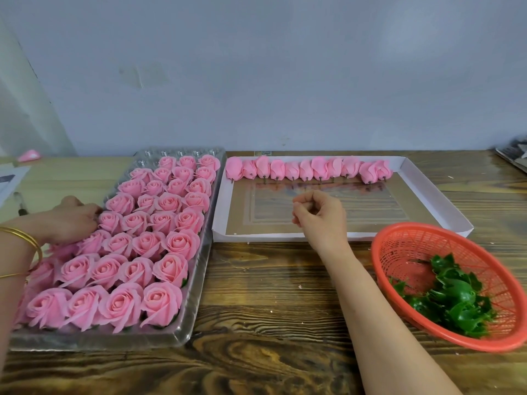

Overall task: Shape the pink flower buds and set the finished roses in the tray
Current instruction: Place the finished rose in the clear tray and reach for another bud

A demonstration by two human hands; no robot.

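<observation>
Dozens of roses (182,242) are sitting in the tray (182,153) over at 9 o'clock. They're all soft pink and fully opened, with layered petals curling round tight centres, and they're packed in neat rows with a bit of green peeking out underneath the near ones. Only the pockets at the tray's far end are showing bare plastic.

The buds (305,170) are lying at about 12 to 1 o'clock, lined up side by side along the far wall of the white box (271,237). They're the same pink but closed up and smooth, looking kinda like little tulips, with short dark stubs poking toward me.

The left hand (71,220), with gold bangles (25,238) on the wrist, is resting at the tray's 9 o'clock edge with its fingertips right against a rose in the outer row. I honestly can't tell whether it's pinching that rose or just touching it.

The right hand (322,215) is hovering over the middle of the box, well short of the buds. Its fingers are curled in and the thumb is tucked against them, and it's holding nothing that I can see.

At 4 o'clock a red basket (405,252) is sitting on the table (271,295) with a pile of glossy green leaves (453,297) in it.
</observation>
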